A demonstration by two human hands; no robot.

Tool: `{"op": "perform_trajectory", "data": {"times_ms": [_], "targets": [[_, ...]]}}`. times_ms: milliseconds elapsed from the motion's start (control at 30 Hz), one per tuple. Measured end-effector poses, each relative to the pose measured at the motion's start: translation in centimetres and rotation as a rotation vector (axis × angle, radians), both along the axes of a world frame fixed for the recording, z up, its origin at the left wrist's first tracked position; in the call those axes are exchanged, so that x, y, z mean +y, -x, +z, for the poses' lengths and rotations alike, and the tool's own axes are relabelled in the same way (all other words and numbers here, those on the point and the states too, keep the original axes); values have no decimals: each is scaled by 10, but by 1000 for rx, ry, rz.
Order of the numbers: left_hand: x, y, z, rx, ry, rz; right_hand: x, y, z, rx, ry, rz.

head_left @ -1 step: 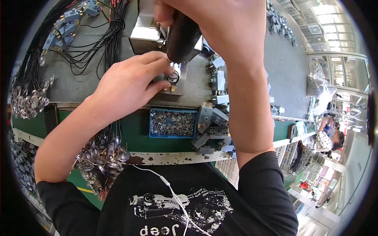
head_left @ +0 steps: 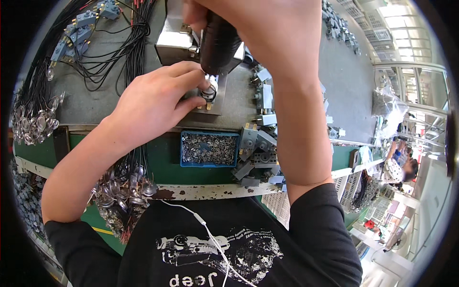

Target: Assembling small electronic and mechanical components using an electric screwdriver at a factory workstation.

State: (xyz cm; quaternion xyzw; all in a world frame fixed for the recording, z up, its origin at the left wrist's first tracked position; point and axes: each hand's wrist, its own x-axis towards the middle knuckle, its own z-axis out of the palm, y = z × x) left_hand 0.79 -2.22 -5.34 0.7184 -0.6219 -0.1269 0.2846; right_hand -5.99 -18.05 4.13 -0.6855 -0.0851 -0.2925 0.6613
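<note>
My right hand (head_left: 267,33) comes in from the upper right, its fingers wrapped round a thick black electric screwdriver (head_left: 220,48). The tool points down, and its lower end is right over a small white and metal part (head_left: 209,90) with brass-coloured terminals. That part sits on a flat metal plate (head_left: 219,103). My left hand (head_left: 155,98) reaches in from the left and pinches the part between thumb and fingers. The screwdriver's tip and some of my right fingers are hidden or cut off by the upper edge.
A shiny metal block (head_left: 174,48) stands behind the plate. Near the table edge lies a blue tray (head_left: 209,165) of small metal pieces. Grey switch-like housings (head_left: 264,98) line the right side. Black cable bundles (head_left: 136,40) lie at left, with round metal ends (head_left: 38,122) hanging.
Hardly anything differs. The tool, both hands and the bench sit very slightly further left and up in the picture; the grips are the same.
</note>
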Motion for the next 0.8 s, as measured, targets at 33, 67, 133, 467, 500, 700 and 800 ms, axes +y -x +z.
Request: {"op": "perform_trajectory", "data": {"times_ms": [33,67,133,467,500,700,800], "targets": [[0,0,0,21,13,8,0,1,-1,1,-1,-3],[1,0,-1,43,27,17,1,2,-2,-8,-10,-18],[1,1,-2,38,63,19,2,2,-6,-28,-29,-40],[-3,-5,5,148,-18,-12,10,13,-7,-104,-84,-168],[-2,-4,5,137,-7,-1,11,14,-7,-87,-64,-177],[0,0,12,80,-26,10,22,19,-11,-112,-56,-262],[2,0,11,65,-42,4,26,17,-17,-132,-175,-192]]}}
